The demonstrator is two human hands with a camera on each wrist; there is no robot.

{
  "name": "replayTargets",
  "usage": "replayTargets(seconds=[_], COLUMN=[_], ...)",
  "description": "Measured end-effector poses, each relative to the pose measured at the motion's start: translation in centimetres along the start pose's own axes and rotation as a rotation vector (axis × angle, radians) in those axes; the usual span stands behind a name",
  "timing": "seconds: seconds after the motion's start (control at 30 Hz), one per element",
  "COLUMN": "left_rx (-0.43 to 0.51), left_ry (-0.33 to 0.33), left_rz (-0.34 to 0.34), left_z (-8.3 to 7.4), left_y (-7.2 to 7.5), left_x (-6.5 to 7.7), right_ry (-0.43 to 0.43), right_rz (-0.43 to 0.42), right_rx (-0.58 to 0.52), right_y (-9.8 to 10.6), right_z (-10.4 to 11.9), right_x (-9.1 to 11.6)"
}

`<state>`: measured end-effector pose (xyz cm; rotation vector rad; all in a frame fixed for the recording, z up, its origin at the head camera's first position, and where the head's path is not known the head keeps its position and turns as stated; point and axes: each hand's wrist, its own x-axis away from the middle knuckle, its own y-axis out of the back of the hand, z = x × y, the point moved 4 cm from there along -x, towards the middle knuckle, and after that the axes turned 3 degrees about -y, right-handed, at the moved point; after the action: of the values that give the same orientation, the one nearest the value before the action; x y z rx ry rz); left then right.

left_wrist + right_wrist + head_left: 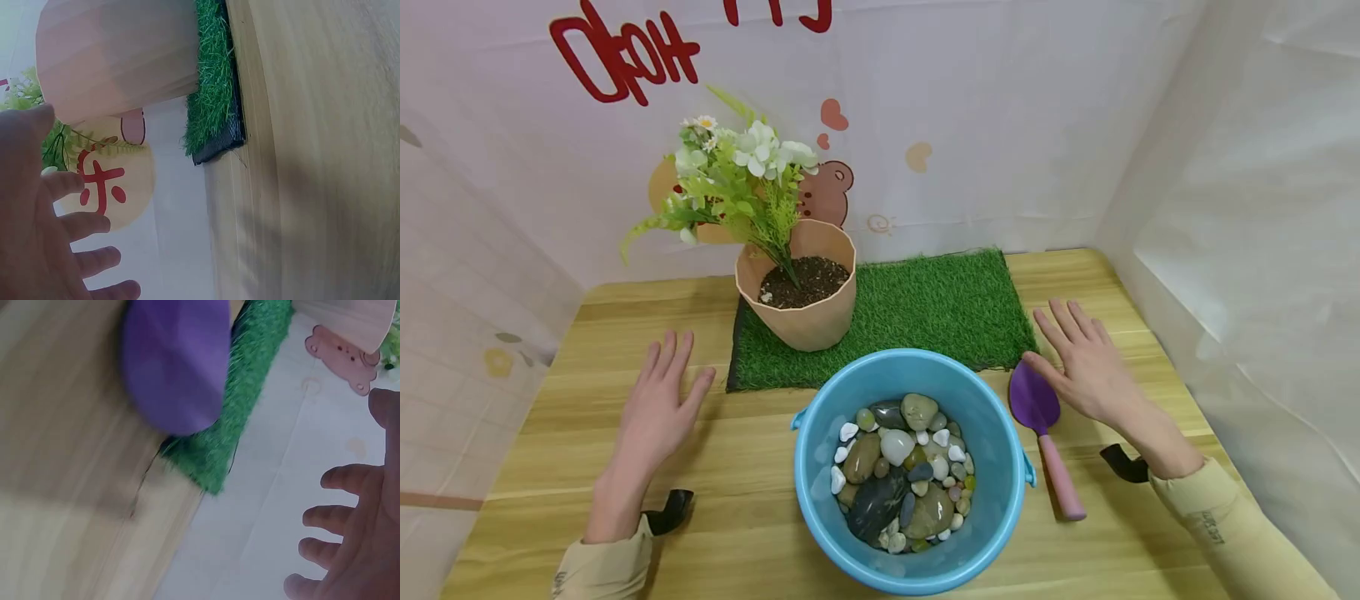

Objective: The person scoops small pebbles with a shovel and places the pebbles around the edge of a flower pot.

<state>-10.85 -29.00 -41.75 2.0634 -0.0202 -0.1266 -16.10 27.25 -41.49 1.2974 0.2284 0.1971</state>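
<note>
A wood-grain table (pixel 737 508) is standing before white printed sheeting (pixel 985 100), carrying a green turf mat (pixel 940 308) with a peach flowerpot (pixel 812 321) resting on it. Only the head view is showing the blue bucket (pixel 895 372) of stones (pixel 910 475); the left wrist view is revealing a red character (pixel 103 184) behind the pot. The left grip (pixel 658 412), spread and holding nothing, is hovering near the mat's left edge; the right grip (pixel 1090 371), likewise spread, is hovering just beside the purple trowel (pixel 1034 396), which is lying right of the bucket.
</note>
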Motion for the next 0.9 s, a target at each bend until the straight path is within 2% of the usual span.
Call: replayTargets(seconds=[0.23, 0.63, 0.9], left_rx=[0.149, 0.376, 0.519], left_ry=[0.002, -0.023, 0.011], left_rz=[-0.032, -0.105, -0.137], left_z=[-0.2, -1.6, -2.5], left_y=[0.1, -0.7, -1.5], left_x=[-0.5, -2.4, -3.8], right_ry=[0.046, 0.103, 0.129], right_rz=[0.0, 0.027, 0.064], right_rx=[-0.054, -0.203, -0.277], right_y=[-0.6, -1.2, -1.7], right_z=[2.0, 4.9, 6.6], right_x=[-1.8, -4.7, -6.5])
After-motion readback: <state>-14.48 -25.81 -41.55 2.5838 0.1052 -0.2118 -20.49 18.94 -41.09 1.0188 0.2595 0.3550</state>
